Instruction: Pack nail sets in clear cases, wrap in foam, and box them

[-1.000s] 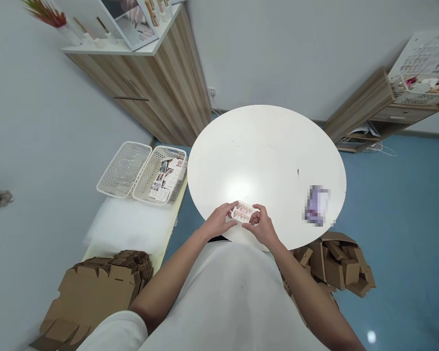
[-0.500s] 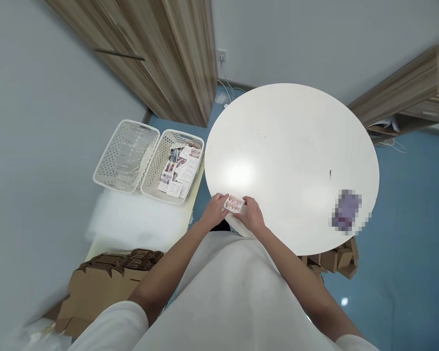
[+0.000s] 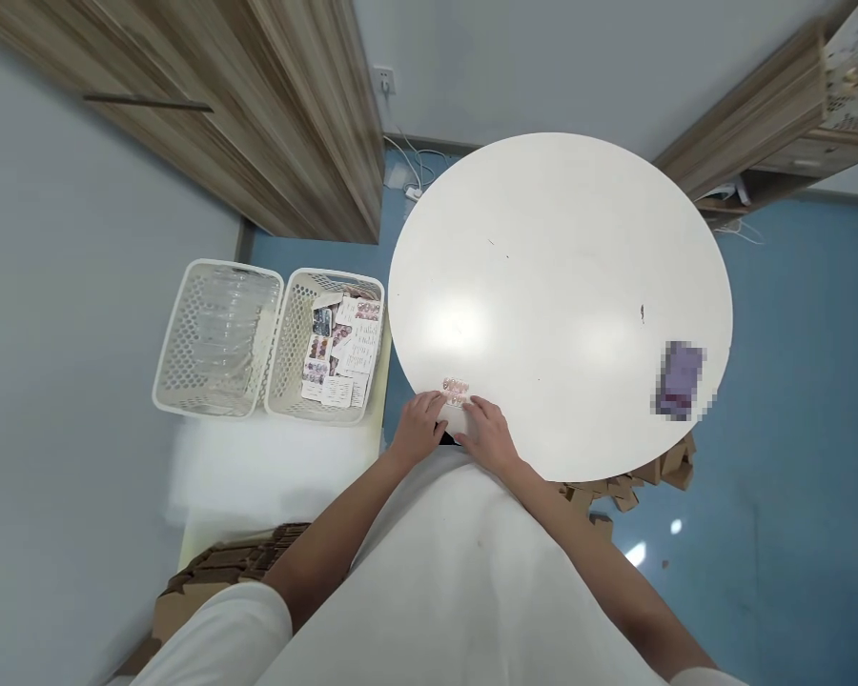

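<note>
A small card with rows of pink nail-like pieces [image 3: 456,389] is at the near left edge of the round white table [image 3: 564,286]. My left hand [image 3: 418,429] has its fingers on the card's left side. On the right side, the fingers of my right hand [image 3: 487,433] touch the same card. Both hands grip it between them, thumbs toward my body. The lower part of the card looks plain white.
Left of the table stand a white basket of printed cards [image 3: 277,381] and a white basket of clear plastic pieces [image 3: 163,367]. Flattened brown cardboard [image 3: 207,572] lies lower left. A blurred purple item [image 3: 681,379] rests on the table's right. Cardboard boxes [image 3: 676,467] show beneath.
The view has shifted a little. Both hands have changed their hold on the card, with the fingers now nearer its lower part and plain white showing below the pink rows.
</note>
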`<state>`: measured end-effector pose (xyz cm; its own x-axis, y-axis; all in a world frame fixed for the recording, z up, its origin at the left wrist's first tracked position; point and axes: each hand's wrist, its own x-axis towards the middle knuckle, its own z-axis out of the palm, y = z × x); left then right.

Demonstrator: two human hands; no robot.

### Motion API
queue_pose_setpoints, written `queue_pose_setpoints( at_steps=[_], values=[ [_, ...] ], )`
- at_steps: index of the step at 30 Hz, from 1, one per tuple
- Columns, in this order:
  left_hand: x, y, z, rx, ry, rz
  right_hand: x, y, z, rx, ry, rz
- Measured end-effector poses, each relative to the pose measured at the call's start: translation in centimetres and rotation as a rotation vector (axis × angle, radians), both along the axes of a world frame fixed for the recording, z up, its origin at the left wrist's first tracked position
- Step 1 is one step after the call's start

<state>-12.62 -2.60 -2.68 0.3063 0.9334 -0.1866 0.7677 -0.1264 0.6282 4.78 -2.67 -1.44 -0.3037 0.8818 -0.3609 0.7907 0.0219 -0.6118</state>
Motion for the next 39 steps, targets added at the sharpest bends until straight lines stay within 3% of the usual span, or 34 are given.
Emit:
queue_pose_setpoints(
  at_steps=[7,13,18,30,39],
  values=[
    [-0.5,0.7,0.2,0.053,0.194,-0.027,-2.0,1.9,0.5,0.085,-0.193,0.175],
    [-1.6,2.2,0.2,0.048,0.309,0.019,-3.6,4.7,0.1,0.123,-0.234,0.232],
    [-2.1,2.4,-0.1,0.025,0.320,0.043,-4.4,5.3,0.1,0.130,-0.245,0.245],
    [-2.4,1.3,-0.4,0.025,0.242,0.087,-3.9,4.3,0.6,0.099,-0.198,0.185],
    [-2.1,-1.9,-0.4,-0.028,0.095,0.106,1.7,-0.5,3.3,-0.042,-0.100,0.183]
  ],
)
